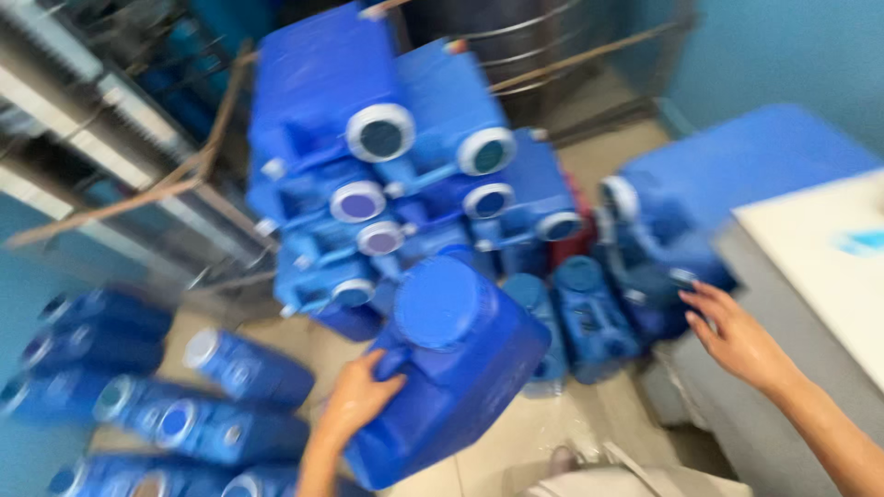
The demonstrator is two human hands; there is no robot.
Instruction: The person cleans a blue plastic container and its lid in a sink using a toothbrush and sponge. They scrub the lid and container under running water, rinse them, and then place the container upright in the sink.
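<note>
Head view, blurred: the left hand (357, 398) grips a blue jerrycan (451, 368) at its handle, held low over the floor (516, 442); the can tilts, its blue cap up and away from the person. The right hand (732, 336) is open, fingers spread, reaching toward another can (681, 212) beside a white surface (829, 267). A stack of cans (387, 166) stands behind

left hand (354, 400): bare, no glove, no ring seen
right hand (737, 336): bare, no glove
forearms: no sleeves reach into view (both blurred)
wrists: no watch or band showing
</note>
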